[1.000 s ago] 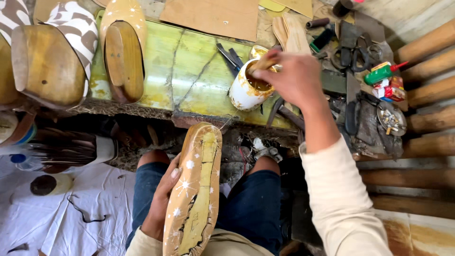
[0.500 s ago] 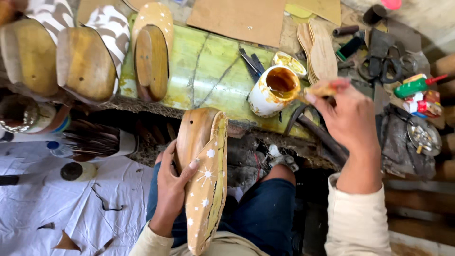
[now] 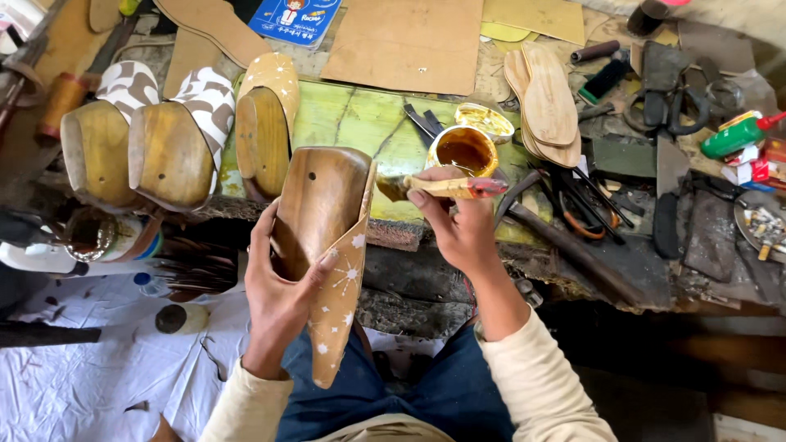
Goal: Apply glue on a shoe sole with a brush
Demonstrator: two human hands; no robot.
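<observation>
Left hand (image 3: pixel 278 299) fingers clamped around the wooden shoe last (image 3: pixel 315 209), centre-left of frame, thumb pressing the tan star-patterned upper (image 3: pixel 340 286) hanging off its right side over my lap. Right hand (image 3: pixel 458 225) fingers pinched shut on a glue brush (image 3: pixel 446 187), centre frame, bristle end pointing left and almost touching the last's upper edge. Open glue tin (image 3: pixel 463 151) just above the brush on the green bench top (image 3: pixel 360 123). Three more lasted shoes (image 3: pixel 168 139) upper left. Stack of insoles (image 3: pixel 547 102) upper right; scissors (image 3: pixel 667 98) and clutter of tools further right.
</observation>
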